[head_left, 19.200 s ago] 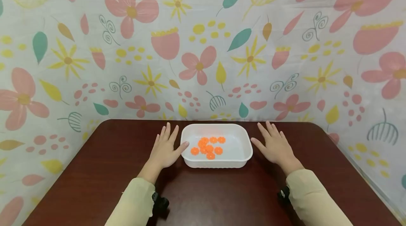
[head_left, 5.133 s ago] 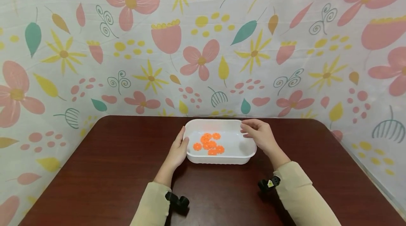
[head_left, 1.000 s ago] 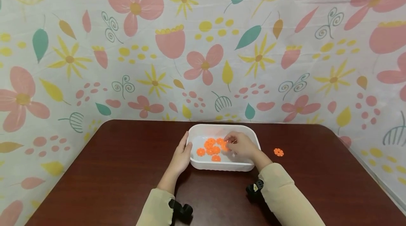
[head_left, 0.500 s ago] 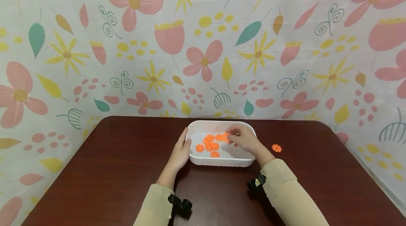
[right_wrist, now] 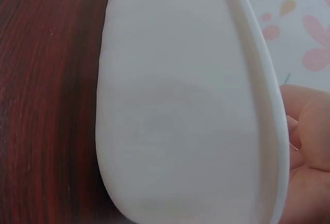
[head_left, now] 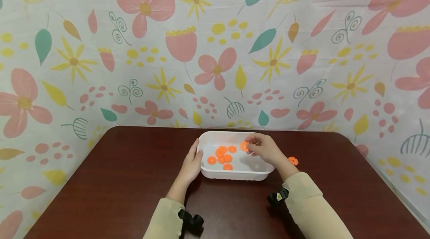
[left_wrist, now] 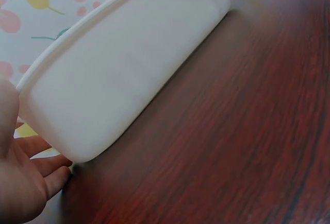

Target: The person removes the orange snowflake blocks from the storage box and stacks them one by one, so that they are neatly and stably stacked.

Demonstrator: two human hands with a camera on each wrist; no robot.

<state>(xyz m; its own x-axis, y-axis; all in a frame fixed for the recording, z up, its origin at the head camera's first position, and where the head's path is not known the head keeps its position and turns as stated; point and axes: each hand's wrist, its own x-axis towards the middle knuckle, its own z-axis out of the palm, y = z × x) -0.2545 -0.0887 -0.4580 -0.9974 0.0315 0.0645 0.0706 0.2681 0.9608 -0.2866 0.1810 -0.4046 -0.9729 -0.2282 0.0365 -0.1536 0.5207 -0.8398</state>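
Note:
A white plastic tray [head_left: 235, 175] stands on the table and holds several flat orange flower-shaped pieces [head_left: 221, 151]. My left hand [head_left: 190, 164] holds its left end, fingers along the outer wall and thumb at the rim; the left wrist view shows these fingers [left_wrist: 44, 162] beside the tray's corner. Over the right part of the tray, my right hand [head_left: 267, 149] pinches one orange flower-shaped piece [head_left: 244, 146] between thumb and fingertips. In the right wrist view the tray wall [right_wrist: 180, 105] hides the fingertips and that piece; only part of the right hand [right_wrist: 309, 141] shows.
Another orange flower-shaped piece [head_left: 293, 160] lies on the dark brown table [head_left: 117, 186] to the right of the tray, partly behind my right forearm. A floral cloth [head_left: 215, 52] hangs behind the table's far edge. Small black cameras are strapped at both wrists.
One flower-shaped piece came to lie on the table right of the tray since 5 seconds ago. Over the last second my right hand moved right with a pinched piece, away from the others.

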